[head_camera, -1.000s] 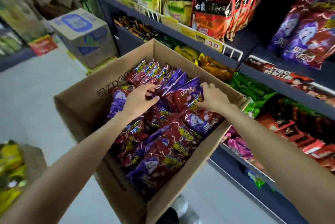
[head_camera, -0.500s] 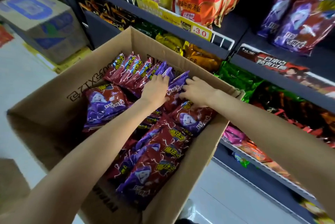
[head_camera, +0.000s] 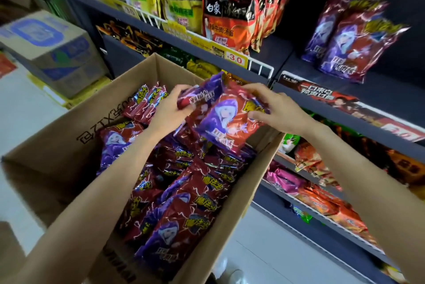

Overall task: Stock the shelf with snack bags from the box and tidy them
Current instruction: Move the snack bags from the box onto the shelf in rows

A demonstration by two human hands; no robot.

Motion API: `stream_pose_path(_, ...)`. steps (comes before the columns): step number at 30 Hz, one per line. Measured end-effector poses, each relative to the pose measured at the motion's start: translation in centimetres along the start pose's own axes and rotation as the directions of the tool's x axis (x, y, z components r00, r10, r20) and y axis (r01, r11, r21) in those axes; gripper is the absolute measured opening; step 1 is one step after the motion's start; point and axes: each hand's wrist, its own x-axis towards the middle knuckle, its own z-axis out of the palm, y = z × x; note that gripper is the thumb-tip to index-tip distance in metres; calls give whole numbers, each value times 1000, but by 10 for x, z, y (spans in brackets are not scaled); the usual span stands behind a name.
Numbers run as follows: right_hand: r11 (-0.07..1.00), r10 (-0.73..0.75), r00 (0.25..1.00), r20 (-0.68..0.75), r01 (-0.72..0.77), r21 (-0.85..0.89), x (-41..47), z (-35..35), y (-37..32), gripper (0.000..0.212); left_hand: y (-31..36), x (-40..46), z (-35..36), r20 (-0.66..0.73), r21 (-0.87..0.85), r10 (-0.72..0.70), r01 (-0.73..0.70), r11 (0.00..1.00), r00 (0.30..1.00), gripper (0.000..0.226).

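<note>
An open cardboard box (head_camera: pixel 69 145) holds several red-and-purple snack bags (head_camera: pixel 184 214). Above its far end, both hands lift a small stack of these bags (head_camera: pixel 220 120). My left hand (head_camera: pixel 167 111) grips the stack's left edge, and my right hand (head_camera: pixel 273 106) pinches its upper right corner. The front bag faces me, tilted. Matching bags (head_camera: pixel 345 40) stand on the dark shelf (head_camera: pixel 391 90) at the upper right.
Noodle packs (head_camera: pixel 227 17) fill the upper shelf behind a wire rail with a yellow price tag (head_camera: pixel 234 59). Lower shelves (head_camera: pixel 322 214) at right hold mixed snacks. A blue-and-white carton (head_camera: pixel 48 51) sits on the floor at left.
Both hands have risen from inside the box, pulling a stack of bags up and clear of the rest. The view has tilted up toward the shelves.
</note>
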Motion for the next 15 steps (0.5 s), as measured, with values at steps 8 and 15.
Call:
stream_pose_path(8,787,293,886,-359,-10,617,-63,-40,28,52,76,-3,-20,-182,-552,-71,-42,833,981,30)
stream_pose_path(15,729,389,785,-483,58,682,-137,-96,48,83,143,8,28,-160,-573,-6,-88,815,987,34)
